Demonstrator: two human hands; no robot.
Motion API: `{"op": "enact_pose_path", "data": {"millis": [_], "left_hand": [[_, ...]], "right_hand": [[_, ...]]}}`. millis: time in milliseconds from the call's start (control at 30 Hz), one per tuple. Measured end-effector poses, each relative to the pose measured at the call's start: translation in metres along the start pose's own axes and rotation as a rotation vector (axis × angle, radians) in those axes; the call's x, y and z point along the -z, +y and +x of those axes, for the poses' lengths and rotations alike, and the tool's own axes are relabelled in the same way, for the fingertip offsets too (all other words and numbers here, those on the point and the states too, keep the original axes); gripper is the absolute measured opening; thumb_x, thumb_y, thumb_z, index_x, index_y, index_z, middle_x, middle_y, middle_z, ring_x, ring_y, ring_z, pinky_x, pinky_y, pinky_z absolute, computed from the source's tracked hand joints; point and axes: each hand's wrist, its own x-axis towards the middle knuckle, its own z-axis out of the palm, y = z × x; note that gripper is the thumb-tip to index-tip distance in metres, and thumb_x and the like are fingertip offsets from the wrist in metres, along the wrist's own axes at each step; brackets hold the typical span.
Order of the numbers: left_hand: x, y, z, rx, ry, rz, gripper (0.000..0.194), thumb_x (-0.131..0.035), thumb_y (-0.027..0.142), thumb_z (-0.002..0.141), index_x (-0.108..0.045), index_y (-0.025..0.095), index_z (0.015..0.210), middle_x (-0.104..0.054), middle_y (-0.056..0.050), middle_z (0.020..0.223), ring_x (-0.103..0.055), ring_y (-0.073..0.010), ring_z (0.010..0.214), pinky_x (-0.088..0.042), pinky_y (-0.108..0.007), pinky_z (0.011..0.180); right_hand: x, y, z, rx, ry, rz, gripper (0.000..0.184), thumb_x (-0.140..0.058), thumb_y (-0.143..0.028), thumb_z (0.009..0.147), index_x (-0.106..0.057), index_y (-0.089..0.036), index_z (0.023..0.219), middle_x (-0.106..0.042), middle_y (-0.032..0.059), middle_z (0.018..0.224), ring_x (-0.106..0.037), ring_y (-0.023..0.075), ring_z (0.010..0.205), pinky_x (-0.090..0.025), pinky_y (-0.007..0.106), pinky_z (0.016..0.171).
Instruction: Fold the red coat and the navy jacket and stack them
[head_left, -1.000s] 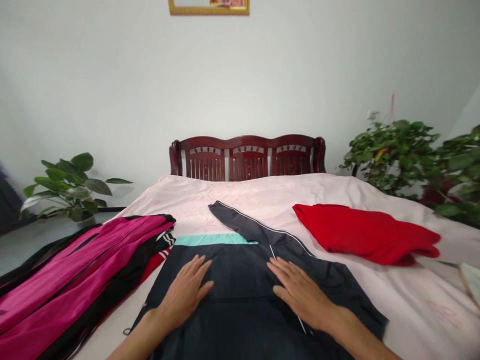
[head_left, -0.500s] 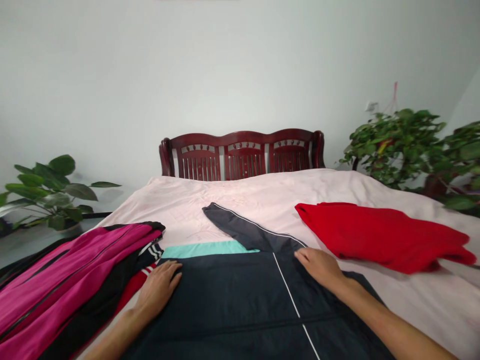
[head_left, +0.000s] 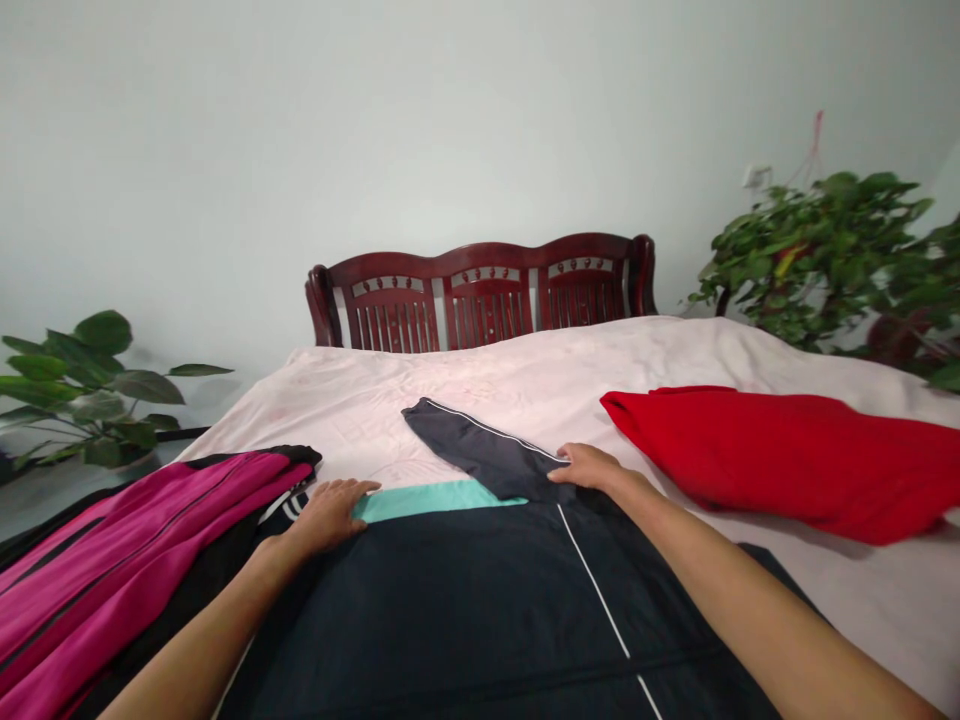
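Right, on my head feed the right hand [head_left: 589, 467] has thumb and fingers drawn together on the upper sleeve [head_left: 480, 442], by its white piping. Left hand [head_left: 326, 510] is palm down, fingers loosely bent, at the far left corner of the dark jacket [head_left: 450, 600], thumb against the mint band [head_left: 427, 500]; I can't tell if it has hold of cloth. Jacket lies flat on the bed sheet [head_left: 510, 375], directly below and between both arms. The sleeve points away and to the left, overlapping the mint band's right end. To my left: pink jacket [head_left: 187, 530], just beside the left forearm. To my right: red cloth [head_left: 780, 455], apart from the dark jacket. Beyond: wooden headboard [head_left: 487, 285], leafy plants [head_left: 817, 250] either side, pale wall [head_left: 450, 120] behind.
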Motion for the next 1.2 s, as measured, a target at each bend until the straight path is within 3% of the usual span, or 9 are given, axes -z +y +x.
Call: {"op": "enact_pose_path", "data": {"millis": [167,333,467,567,667,767,967,1100,1200], "left_hand": [[0.029,0.021,-0.013,-0.063,0.003,-0.001,0.029,-0.050,0.014,0.073,-0.069,0.025,0.091,-0.071,-0.004,0.087,-0.064,-0.0241,0.089,-0.042,-0.035,0.085],[0.040,0.032,-0.077,-0.195,0.153,0.017,0.022,-0.043,0.021,0.087,-0.064,0.026,0.090,-0.068,-0.005,0.087,-0.058,-0.0245,0.086,-0.040,-0.036,0.083],[0.020,0.032,-0.126,-0.212,0.021,-0.045,0.019,-0.046,0.020,0.081,-0.063,0.028,0.083,-0.066,-0.003,0.084,-0.058,-0.0242,0.080,-0.041,-0.034,0.075],[0.014,0.031,-0.139,-0.139,-0.142,-0.144,0.032,-0.048,0.012,0.066,-0.065,0.029,0.087,-0.068,-0.003,0.092,-0.061,-0.0252,0.086,-0.044,-0.034,0.079],[0.022,0.046,-0.134,-0.075,-0.221,-0.275,0.045,-0.056,0.016,0.065,-0.068,0.032,0.105,-0.067,-0.003,0.112,-0.060,-0.0290,0.106,-0.045,-0.041,0.096],[0.025,0.084,-0.116,-0.123,-0.251,-0.411,0.070,-0.069,0.027,0.066,-0.055,0.037,0.134,-0.057,-0.003,0.138,-0.050,-0.0320,0.126,-0.037,-0.046,0.110],[-0.015,0.173,-0.075,-0.277,-0.153,-0.518,0.062,-0.069,0.026,0.070,-0.058,0.027,0.131,-0.063,-0.009,0.123,-0.055,-0.0277,0.116,-0.042,-0.042,0.106],[-0.014,0.184,-0.069,-0.371,-0.255,-0.592,0.059,-0.075,0.040,0.072,-0.062,0.026,0.128,-0.057,-0.011,0.131,-0.048,-0.0316,0.122,-0.036,-0.049,0.110],[0.002,0.172,-0.068,-0.424,-0.437,-0.923,0.054,-0.064,0.055,0.082,-0.063,0.027,0.128,-0.055,-0.010,0.139,-0.044,-0.0305,0.132,-0.028,-0.048,0.116]], "right_hand": [[0.017,-0.002,-0.011,0.109,0.053,0.152,0.029,-0.065,-0.036,0.076,-0.071,-0.016,0.096,-0.075,0.0081,0.097,-0.067,0.0262,0.092,-0.047,0.030,0.077],[0.036,0.012,-0.065,0.266,0.135,0.341,0.033,-0.058,-0.042,0.080,-0.068,-0.015,0.096,-0.072,0.0094,0.102,-0.064,0.0261,0.097,-0.047,0.032,0.085],[0.028,0.025,-0.127,0.266,-0.159,0.566,0.036,-0.062,-0.044,0.078,-0.069,-0.016,0.099,-0.073,0.0060,0.095,-0.065,0.0273,0.092,-0.051,0.036,0.083],[0.021,0.027,-0.156,0.266,-0.384,0.671,0.042,-0.069,-0.046,0.073,-0.068,-0.018,0.105,-0.073,0.0047,0.097,-0.065,0.0295,0.100,-0.051,0.039,0.089],[0.019,0.024,-0.156,0.179,-0.429,0.733,0.045,-0.066,-0.058,0.076,-0.068,-0.018,0.097,-0.072,0.0049,0.094,-0.066,0.0273,0.097,-0.052,0.035,0.083],[0.016,0.016,-0.138,0.012,-0.437,0.764,0.048,-0.065,-0.065,0.076,-0.066,-0.017,0.079,-0.070,0.0034,0.077,-0.065,0.0201,0.075,-0.050,0.028,0.065],[-0.006,-0.015,-0.100,-0.168,-0.527,1.148,0.037,-0.076,-0.047,0.068,-0.066,-0.016,0.086,-0.072,0.0055,0.075,-0.068,0.0189,0.068,-0.055,0.030,0.067],[0.005,-0.028,-0.102,0.055,-0.446,1.374,0.045,-0.076,-0.024,0.063,-0.065,-0.019,0.107,-0.074,0.0026,0.091,-0.070,0.0181,0.080,-0.055,0.029,0.077],[0.024,-0.026,-0.116,0.221,-0.585,1.455,0.052,-0.074,-0.016,0.063,-0.065,-0.021,0.114,-0.074,0.0022,0.102,-0.070,0.0178,0.089,-0.052,0.030,0.085]]}}
